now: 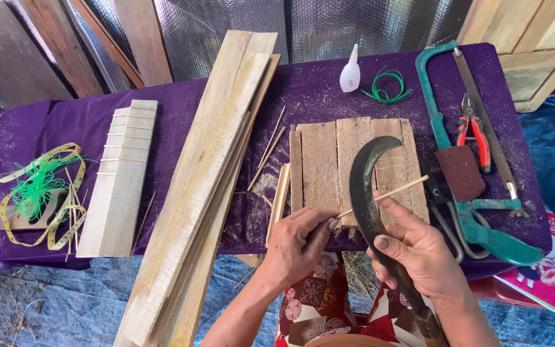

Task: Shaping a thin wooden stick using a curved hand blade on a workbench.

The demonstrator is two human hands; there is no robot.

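Head view, looking down on a tabletop draped in purple cloth. At its left edge lies a tangle of green cord and yellow measuring tape. Next to it rests a pale wooden piece with thin sticks laid across it like rungs, then a stack of long planks running diagonally from the far edge out past the near edge. In the middle sits a small board of joined slats, with a white glue bottle and a coil of green wire toward the far edge.

At the near edge, the left hand is closed, thumb and fingers pinching the near end of a thin bamboo stick. The stick's long axis rises to the right, from the left hand across the slat board. The right hand is wrapped tight around the handle of a curved dark knife, thumb up along it; the blade points away from the body, hook tip bent right, and crosses the stick just beside the left fingertips. Both hands sit close together, the right slightly nearer the stick's middle, forearms coming in from below.

Toward the right edge lie a brown sanding block, red-handled pliers and a green hacksaw.
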